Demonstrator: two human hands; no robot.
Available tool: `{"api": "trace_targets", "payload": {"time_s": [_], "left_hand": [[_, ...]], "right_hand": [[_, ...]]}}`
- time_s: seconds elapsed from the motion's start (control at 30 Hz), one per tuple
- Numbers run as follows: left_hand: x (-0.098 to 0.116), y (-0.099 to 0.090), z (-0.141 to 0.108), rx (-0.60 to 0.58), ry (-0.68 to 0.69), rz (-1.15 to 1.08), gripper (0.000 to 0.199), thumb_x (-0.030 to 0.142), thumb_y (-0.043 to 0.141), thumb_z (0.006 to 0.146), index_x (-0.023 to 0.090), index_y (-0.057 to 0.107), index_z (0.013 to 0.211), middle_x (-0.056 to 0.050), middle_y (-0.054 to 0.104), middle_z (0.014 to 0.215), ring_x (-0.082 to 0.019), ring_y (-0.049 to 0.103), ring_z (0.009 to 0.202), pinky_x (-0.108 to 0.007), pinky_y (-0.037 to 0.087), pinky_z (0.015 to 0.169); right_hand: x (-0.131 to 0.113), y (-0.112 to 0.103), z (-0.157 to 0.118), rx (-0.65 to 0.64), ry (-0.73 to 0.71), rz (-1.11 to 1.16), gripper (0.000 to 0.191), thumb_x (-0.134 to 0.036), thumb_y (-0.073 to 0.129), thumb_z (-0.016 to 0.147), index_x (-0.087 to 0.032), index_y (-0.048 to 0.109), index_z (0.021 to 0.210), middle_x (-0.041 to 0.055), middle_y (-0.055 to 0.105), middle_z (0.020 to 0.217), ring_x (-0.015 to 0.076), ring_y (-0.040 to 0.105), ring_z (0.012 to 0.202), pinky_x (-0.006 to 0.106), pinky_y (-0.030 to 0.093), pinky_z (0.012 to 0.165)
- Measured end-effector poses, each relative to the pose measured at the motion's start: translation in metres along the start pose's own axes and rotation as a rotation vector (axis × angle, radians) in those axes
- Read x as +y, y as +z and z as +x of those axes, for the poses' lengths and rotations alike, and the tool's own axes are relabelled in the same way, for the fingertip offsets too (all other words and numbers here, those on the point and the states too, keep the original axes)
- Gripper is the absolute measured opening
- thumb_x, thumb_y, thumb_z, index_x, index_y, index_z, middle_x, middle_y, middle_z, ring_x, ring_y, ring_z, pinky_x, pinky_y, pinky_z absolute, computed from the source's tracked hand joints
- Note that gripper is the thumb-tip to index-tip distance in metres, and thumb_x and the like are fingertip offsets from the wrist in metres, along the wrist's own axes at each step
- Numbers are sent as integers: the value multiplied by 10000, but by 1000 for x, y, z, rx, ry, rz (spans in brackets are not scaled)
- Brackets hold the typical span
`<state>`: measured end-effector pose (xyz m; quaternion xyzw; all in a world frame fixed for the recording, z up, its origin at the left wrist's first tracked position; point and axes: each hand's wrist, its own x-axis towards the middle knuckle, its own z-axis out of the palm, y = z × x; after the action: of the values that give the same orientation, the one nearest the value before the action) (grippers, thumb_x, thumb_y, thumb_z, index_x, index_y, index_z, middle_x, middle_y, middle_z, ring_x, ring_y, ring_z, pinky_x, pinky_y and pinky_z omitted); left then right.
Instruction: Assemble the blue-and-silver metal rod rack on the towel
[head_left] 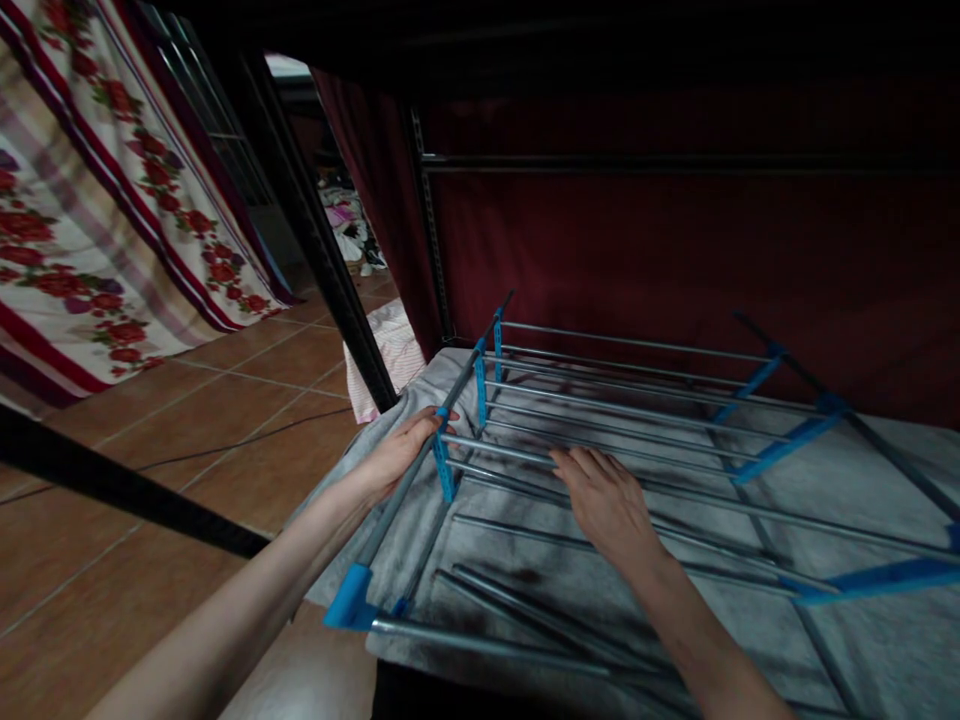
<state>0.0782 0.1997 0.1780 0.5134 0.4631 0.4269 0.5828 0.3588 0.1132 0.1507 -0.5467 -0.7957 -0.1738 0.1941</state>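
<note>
A frame of grey metal tubes with blue plastic connectors lies across a grey blanket. My left hand is closed around the left side tube at a blue bracket, its fingertips partly behind the tube. My right hand rests over a long cross tube near the middle, with its fingers bent onto it. Blue brackets also join the cross tubes at the right side. Several loose tubes lie on the blanket below my right hand.
Black metal posts stand at the left, and a dark bar crosses the lower left. A dark red curtain hangs behind the blanket. Floral fabric hangs over the tiled floor, where a cable runs. A striped cloth lies beyond the post.
</note>
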Motion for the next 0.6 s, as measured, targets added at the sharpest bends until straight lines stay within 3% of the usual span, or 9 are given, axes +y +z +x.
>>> {"api": "trace_targets", "payload": {"time_s": [0.27, 0.6], "left_hand": [[-10, -7, 6, -51, 67, 52, 359, 458, 593, 856, 188, 654, 1085, -39, 681, 1034, -204, 627, 980, -281, 482, 890], [-2, 0, 3, -45, 57, 104, 429, 505, 629, 808, 182, 648, 1090, -49, 682, 1012, -241, 622, 1012, -332, 499, 924]], "right_hand": [[3, -2, 2, -10, -20, 36, 219, -199, 474, 983, -208, 611, 1154, 30, 652, 980, 168, 579, 883, 321, 411, 786], [6, -9, 7, -111, 17, 115, 219, -227, 449, 992, -239, 626, 1120, 16, 664, 977, 153, 605, 886, 294, 431, 749]]}}
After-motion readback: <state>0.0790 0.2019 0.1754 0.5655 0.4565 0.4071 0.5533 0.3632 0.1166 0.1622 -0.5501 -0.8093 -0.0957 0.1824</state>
